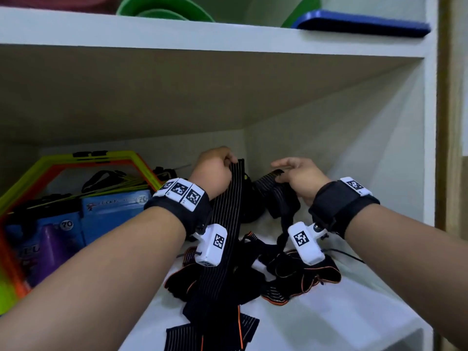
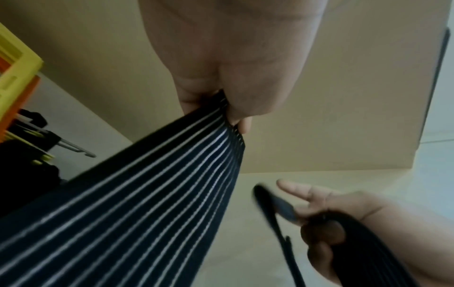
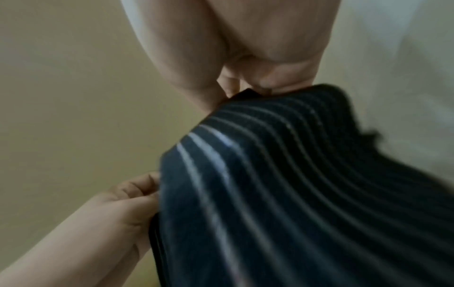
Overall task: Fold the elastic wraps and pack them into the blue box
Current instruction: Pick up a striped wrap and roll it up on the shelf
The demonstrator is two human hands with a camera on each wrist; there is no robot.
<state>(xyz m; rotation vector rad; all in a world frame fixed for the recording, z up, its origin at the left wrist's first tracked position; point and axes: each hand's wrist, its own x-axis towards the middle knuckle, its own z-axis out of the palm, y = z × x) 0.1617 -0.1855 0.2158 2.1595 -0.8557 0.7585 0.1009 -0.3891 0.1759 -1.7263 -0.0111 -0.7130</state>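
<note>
A black elastic wrap (image 1: 228, 224) with thin white stripes hangs taut from my left hand (image 1: 217, 171), which pinches its top end; the left wrist view shows the wrap (image 2: 137, 203) caught between thumb and fingers of that hand (image 2: 233, 108). My right hand (image 1: 296, 177) grips another part of the striped wrap (image 1: 272, 183) at the same height, and the right wrist view shows the fabric (image 3: 282, 184) in that hand (image 3: 248, 85). A tangle of more wraps (image 1: 255, 272) with orange edging lies on the white shelf (image 1: 329, 320) below. Blue boxes (image 1: 114, 209) stand at the left.
A yellow and orange hexagonal frame (image 1: 83, 160) with black straps leans at the back left of the shelf compartment. The shelf board above (image 1: 202, 34) carries green bowls (image 1: 164, 8) and a blue tray (image 1: 362, 22). A white side wall (image 1: 428, 148) closes the right.
</note>
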